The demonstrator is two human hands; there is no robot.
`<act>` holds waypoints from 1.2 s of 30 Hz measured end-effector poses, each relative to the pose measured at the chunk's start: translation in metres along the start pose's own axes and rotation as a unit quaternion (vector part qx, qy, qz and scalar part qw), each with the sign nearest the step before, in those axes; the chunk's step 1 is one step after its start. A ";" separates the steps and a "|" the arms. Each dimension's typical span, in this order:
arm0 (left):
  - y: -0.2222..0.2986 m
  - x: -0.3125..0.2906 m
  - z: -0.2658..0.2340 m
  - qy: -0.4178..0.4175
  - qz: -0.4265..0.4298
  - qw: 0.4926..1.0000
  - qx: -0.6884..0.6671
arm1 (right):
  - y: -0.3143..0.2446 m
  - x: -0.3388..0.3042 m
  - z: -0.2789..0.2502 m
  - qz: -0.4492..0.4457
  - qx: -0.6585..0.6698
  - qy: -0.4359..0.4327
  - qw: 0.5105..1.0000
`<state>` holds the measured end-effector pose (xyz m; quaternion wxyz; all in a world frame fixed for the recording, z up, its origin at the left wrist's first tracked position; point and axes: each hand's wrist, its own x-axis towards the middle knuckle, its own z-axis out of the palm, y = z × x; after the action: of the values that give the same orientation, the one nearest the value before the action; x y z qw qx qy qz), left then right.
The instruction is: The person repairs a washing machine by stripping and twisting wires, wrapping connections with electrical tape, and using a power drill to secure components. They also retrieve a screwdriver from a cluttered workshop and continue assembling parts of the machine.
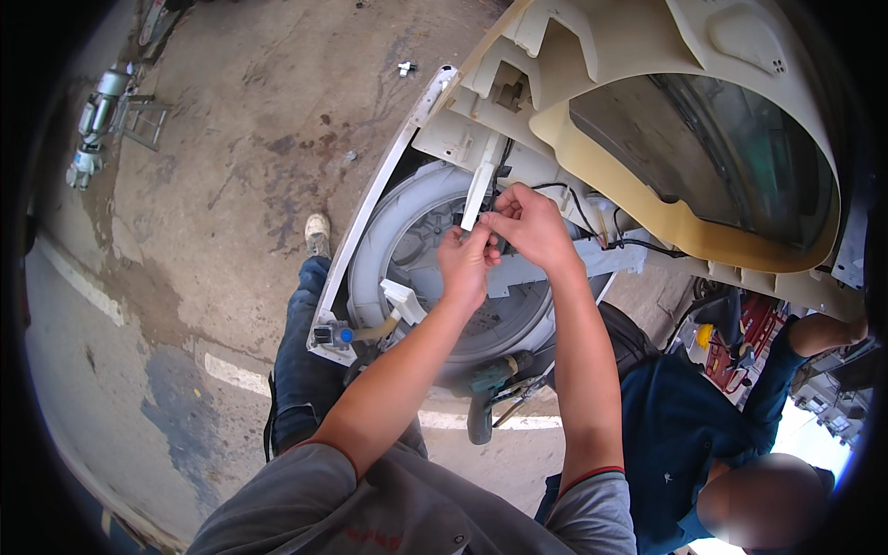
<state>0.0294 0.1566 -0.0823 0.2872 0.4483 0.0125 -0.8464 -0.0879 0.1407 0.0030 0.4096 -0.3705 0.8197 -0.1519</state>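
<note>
My left hand [464, 266] and my right hand [531, 228] meet over the open top of a washing machine, fingertips almost touching. Both are closed in a pinch, and what they pinch is too small to make out. A narrow white plastic strip [479, 185] ends right at the left fingertips, with dark wires [503, 166] beside it. Below the hands sits the round grey tub [372, 250], its inside partly hidden by my arms. The raised beige top cover [592, 153], with an oval dark window, leans at the upper right; black cables [585, 217] run under it.
A cordless drill [485, 398] rests at the machine's near edge. Left of it are a valve with a blue cap [346, 335] and a white plastic piece [403, 301]. Another person [684, 444] is close on the right, one arm raised toward the cover. Metal parts [97, 125] lie far left.
</note>
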 end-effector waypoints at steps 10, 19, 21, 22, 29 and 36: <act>-0.002 -0.001 0.011 0.026 0.077 0.993 0.080 | 0.012 0.011 0.021 -0.112 -0.144 0.182 0.966; -0.002 -0.004 0.008 0.023 0.150 0.978 0.143 | 0.014 0.014 0.012 -0.018 0.109 0.018 0.994; -0.003 -0.005 0.008 0.034 0.153 0.976 0.150 | 0.018 0.014 0.013 -0.034 0.171 0.005 0.985; -0.001 -0.004 0.007 0.036 0.150 0.976 0.153 | 0.021 0.014 0.013 -0.042 0.208 0.007 0.977; -0.003 -0.002 0.003 0.026 0.186 0.967 0.172 | -0.005 0.005 0.006 -0.067 0.051 -0.041 0.996; -0.003 -0.001 0.002 0.021 0.172 0.971 0.164 | 0.000 0.012 0.000 -0.256 -0.166 0.006 0.952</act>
<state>0.0266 0.1589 -0.0814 0.3508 0.5021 -0.1974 -0.7654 -0.0924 0.1318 -0.0037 0.2845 -0.6297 0.7135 -0.1158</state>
